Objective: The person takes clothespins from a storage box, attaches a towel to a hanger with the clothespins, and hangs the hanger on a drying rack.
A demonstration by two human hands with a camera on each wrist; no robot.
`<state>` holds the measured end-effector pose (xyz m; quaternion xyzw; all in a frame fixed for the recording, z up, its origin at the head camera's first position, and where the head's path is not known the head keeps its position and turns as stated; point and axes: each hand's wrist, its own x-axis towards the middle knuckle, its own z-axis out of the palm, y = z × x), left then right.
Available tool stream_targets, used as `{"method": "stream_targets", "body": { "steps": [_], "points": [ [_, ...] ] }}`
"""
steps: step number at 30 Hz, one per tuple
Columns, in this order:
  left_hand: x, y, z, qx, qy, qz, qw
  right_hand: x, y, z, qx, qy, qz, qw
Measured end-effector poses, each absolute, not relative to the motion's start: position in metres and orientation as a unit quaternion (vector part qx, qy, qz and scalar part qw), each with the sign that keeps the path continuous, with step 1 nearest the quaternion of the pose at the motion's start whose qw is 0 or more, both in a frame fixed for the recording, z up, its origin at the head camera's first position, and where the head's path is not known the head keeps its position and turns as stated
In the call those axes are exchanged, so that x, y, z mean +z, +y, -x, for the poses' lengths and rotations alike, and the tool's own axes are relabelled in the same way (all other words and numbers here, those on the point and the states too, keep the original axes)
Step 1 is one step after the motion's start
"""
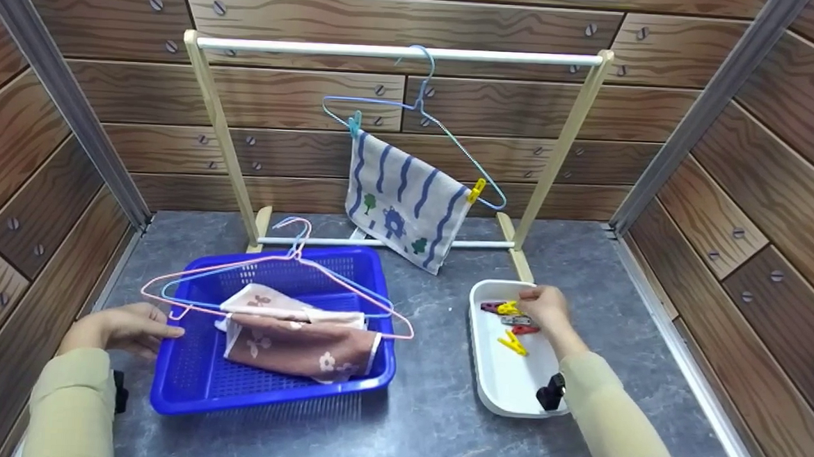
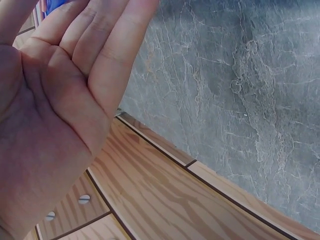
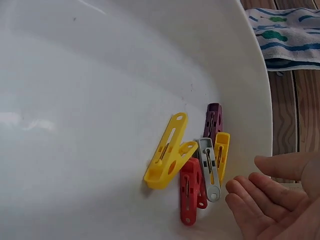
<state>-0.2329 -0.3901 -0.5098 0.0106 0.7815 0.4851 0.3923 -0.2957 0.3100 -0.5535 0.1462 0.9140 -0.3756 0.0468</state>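
My left hand (image 1: pixel 126 329) is at the left rim of a blue basket (image 1: pixel 183 377), thumb on the edge; in the left wrist view its fingers look extended. Two wire hangers, one pink and one light blue, lie across the basket over a brown-and-white flowered cloth (image 1: pixel 282 344). Over the far right edge of a white tray (image 1: pixel 489 393), my right hand (image 1: pixel 547 312) hovers with loosely bent fingers and nothing in them. Near its fingertips lie a yellow clothespin (image 3: pixel 167 152), a red clothespin (image 3: pixel 189 192), a grey clothespin (image 3: pixel 210 170), a purple clothespin (image 3: pixel 213 120) and another yellow one.
Behind the basket and tray stands a wooden rack with a white top bar (image 1: pixel 284 46). A blue hanger (image 1: pixel 463 148) hangs from it. Blue and yellow clothespins fasten a striped towel (image 1: pixel 409 187) to that hanger, slanting down rightward. Wood-patterned walls enclose the grey surface (image 1: pixel 431 425).
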Motion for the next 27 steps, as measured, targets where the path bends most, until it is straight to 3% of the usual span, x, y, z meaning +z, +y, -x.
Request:
{"method": "stream_targets", "body": {
  "steps": [19,27],
  "points": [
    [-0.513,-0.392,0.233,0.487,0.782,-0.006,0.388,-0.548,0.306,0.307,-0.27,0.956,-0.05,0.1],
    [-0.516,-0.393,0.233,0.492,0.778,-0.006,0.39,-0.554,0.307,0.312,-0.267,0.955,-0.064,0.111]
  ]
}}
